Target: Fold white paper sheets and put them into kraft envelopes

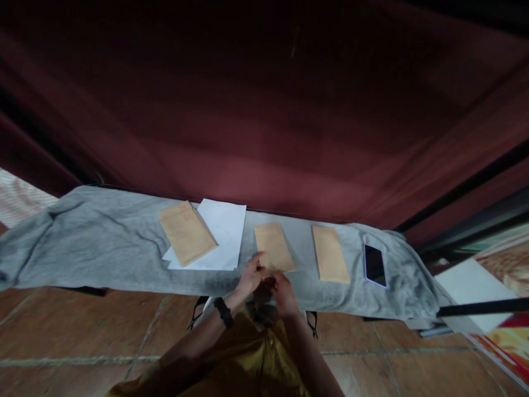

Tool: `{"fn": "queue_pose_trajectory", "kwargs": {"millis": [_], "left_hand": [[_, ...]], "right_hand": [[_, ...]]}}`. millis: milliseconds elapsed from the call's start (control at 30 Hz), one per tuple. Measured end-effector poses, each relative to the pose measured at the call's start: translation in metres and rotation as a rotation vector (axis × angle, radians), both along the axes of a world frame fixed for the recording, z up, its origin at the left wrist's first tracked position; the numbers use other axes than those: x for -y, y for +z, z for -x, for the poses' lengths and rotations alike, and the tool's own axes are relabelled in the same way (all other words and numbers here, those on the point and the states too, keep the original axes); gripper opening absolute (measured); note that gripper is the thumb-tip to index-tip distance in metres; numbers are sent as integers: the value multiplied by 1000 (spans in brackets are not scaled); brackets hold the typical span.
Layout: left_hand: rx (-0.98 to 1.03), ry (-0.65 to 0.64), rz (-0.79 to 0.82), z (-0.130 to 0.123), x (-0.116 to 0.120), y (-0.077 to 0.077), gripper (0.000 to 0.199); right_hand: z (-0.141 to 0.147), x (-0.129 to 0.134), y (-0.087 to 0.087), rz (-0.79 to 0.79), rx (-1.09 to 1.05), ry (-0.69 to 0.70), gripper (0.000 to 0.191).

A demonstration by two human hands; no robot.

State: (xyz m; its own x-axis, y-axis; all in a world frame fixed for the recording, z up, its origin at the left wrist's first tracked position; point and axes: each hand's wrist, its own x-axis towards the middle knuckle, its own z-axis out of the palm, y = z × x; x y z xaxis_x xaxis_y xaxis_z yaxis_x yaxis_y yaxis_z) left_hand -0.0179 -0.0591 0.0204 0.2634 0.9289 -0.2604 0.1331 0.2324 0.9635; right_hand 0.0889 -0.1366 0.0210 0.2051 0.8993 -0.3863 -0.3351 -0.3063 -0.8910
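Note:
A brown paper envelope [275, 244] lies at the middle of the grey cloth-covered table [124, 275], its near end between my hands. My left hand [250, 275], with a dark band on the wrist, has its fingers closed on the envelope's near left edge. My right hand [282, 291] pinches at the near edge on the right, fingers bent. The near end looks folded or lifted; its exact shape is blurred.
To the left, brown envelopes [188, 234] lie on white paper sheets [227, 229]. Right of centre is another brown envelope pile [330, 253], then a phone [374, 266]. A dark red curtain [264, 138] hangs behind the table.

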Motion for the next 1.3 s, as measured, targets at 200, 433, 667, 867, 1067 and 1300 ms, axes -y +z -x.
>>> {"fn": "queue_pose_trajectory", "kwargs": {"millis": [200, 433, 667, 867, 1067, 1300], "left_hand": [[-399, -149, -268, 38, -18, 0, 58], [-777, -248, -741, 21, -25, -1, 48], [-866, -428, -803, -25, -89, -8, 61], [-815, -523, -851, -45, -125, -9, 60], [-744, -608, -907, -47, -119, -15, 60], [-739, -696, -947, -36, -90, -18, 59]], "right_hand": [[-22, 19, -2, -33, 397, 70, 42], [-26, 31, -18, -440, 1480, 290, 47], [-23, 33, -16, -442, 1564, 297, 52], [-23, 32, -16, -432, 1576, 295, 56], [-27, 30, -15, -457, 1509, 287, 49], [-27, 31, -25, -486, 1381, 143, 49]]}}
